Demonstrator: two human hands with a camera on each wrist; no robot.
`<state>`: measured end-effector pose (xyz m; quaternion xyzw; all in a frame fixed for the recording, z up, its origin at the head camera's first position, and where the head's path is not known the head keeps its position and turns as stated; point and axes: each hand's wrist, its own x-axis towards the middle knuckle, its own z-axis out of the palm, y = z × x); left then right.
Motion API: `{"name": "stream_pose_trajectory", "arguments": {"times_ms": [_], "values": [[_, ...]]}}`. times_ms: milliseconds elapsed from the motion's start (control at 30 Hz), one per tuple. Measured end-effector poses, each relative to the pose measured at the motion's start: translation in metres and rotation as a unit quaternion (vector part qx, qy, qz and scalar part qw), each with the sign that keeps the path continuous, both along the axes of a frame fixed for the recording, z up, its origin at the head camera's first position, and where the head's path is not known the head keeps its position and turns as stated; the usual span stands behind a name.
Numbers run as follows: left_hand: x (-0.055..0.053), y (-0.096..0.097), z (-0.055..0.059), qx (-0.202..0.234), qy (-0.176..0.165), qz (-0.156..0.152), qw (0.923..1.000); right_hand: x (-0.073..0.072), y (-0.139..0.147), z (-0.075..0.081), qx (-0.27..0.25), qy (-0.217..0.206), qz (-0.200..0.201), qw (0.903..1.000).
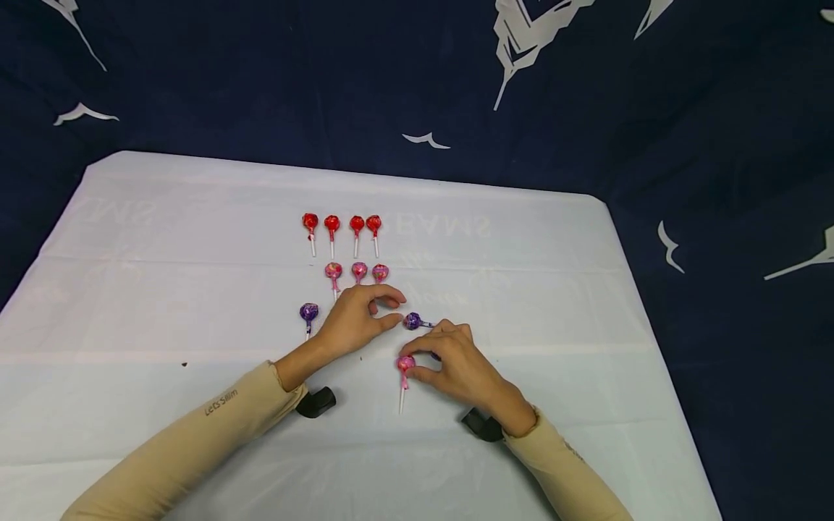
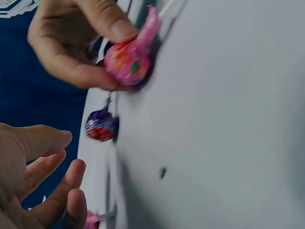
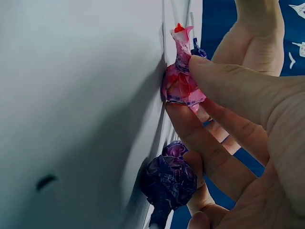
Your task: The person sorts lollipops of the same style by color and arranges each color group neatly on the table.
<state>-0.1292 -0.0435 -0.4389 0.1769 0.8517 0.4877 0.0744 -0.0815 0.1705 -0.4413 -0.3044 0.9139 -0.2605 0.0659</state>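
My right hand (image 1: 459, 365) pinches a pink-wrapped lollipop (image 1: 405, 362) between thumb and index finger, its white stick pointing toward me. In the right wrist view a purple lollipop (image 3: 169, 183) lies beside the curled fingers of that hand; the hand mostly covers it in the head view. My left hand (image 1: 357, 315) hovers with fingers apart and nothing between them. Just right of its thumb lies another purple lollipop (image 1: 413, 320), stick pointing right. Beyond the left hand sit three pink lollipops (image 1: 359, 270) in a row, their sticks partly hidden by it.
Several red lollipops (image 1: 331, 223) form a row farther back on the white-covered table (image 1: 554, 289). One purple lollipop (image 1: 309, 312) lies left of the left hand, near the wrist. A small dark speck (image 1: 184, 364) is on the cloth at left. Dark blue patterned fabric (image 1: 293, 87) surrounds the table.
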Motion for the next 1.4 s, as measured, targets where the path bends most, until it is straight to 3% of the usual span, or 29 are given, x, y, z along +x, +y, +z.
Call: {"name": "stream_pose_trajectory", "arguments": {"times_ms": [267, 533, 733, 1033, 1400], "values": [[0.001, 0.013, -0.013, -0.019, -0.002, -0.018, 0.9997, 0.001, 0.000, 0.001, -0.001, 0.003, 0.003, 1.0000], [0.003, 0.022, -0.012, -0.061, 0.006, 0.007, 0.9981, 0.001, 0.000, 0.002, -0.003, 0.005, 0.003, 1.0000], [0.004, 0.024, -0.012, -0.067, 0.011, 0.012, 0.9976, 0.002, -0.001, 0.002, -0.004, 0.001, 0.004, 1.0000], [0.002, 0.020, -0.006, -0.058, 0.028, 0.014, 0.9978, 0.001, 0.000, 0.002, -0.010, -0.008, 0.003, 0.9999], [0.000, -0.001, 0.003, -0.048, 0.035, 0.017, 0.9981, 0.001, 0.000, 0.001, -0.008, -0.010, 0.003, 0.9999]]}}
